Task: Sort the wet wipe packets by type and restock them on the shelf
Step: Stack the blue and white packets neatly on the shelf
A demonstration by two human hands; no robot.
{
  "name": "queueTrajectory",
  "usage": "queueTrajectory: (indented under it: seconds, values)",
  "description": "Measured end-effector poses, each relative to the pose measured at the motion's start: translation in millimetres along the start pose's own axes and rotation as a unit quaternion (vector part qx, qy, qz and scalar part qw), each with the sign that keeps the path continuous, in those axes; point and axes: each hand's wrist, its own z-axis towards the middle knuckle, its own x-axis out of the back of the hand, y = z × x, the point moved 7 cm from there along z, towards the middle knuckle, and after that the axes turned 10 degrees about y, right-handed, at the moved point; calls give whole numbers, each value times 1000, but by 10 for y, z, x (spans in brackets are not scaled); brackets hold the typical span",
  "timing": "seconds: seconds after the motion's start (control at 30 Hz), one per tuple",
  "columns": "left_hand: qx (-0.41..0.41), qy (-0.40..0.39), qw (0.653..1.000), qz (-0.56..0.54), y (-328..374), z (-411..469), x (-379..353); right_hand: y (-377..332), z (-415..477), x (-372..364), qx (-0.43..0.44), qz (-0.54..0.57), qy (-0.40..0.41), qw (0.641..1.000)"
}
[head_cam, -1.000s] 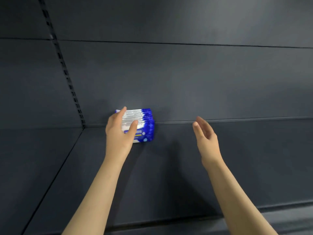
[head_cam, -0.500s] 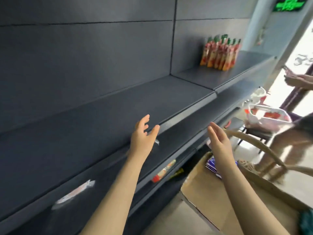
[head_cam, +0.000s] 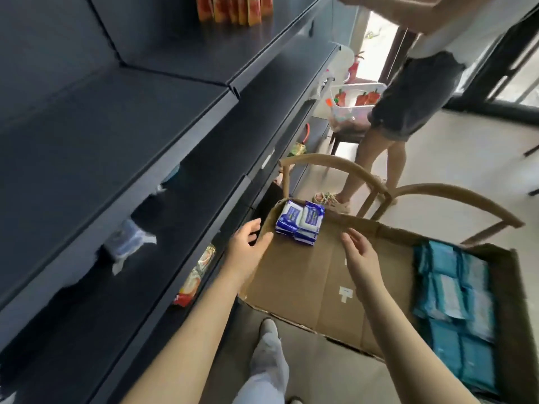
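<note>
- Small stack of blue-and-white soft-film wet wipe packets: far left corner of open brown cardboard box.
- Rows of teal wet wipe packets: box's right side, well apart from blue stack.
- Empty left hand and right hand: fingers spread wide, near blue stack, not touching.
- Judged light, pliable, slick; prone to sliding apart. Best pressed between both palms at opposite stack sides.
- Destination, dark grey metal shelf: at left, beside box.

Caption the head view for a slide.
Empty-handed, the left hand and right hand reach toward blue wipe packets in a cardboard box; teal packets line its right side.
</note>
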Motion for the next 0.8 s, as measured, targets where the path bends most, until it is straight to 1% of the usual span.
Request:
queueTrajectory:
  seconds: [0.07,0.2,0.37,0.47,0.57,0.7,0.8]
  values:
    - [33,-26,999,11,-201,280,-239,204,255,-130,-29,-19,6,999]
    - [113,-51,991,42,-681,896,-679,653,771,-453,-100,-44,12,994]
    - [162,-63,982,70,-1243,1668,-1298,1264,1486,-944,-158,-65,-7,985]
    - [174,-45,981,76,-1518,2108,-1665,1608,1966,-1238,-167,-78,-9,983]
    - [151,-33,983,96,-1694,2524,-2024,1877,2370,-1542,-170,-82,-16,982]
    - [142,-11,982,123,-1842,2891,-2366,2102,2768,-1775,-160,-90,16,983]
    - [146,18,977,152,-1904,3006,-2464,2163,2945,-1831,-152,-116,40,981]
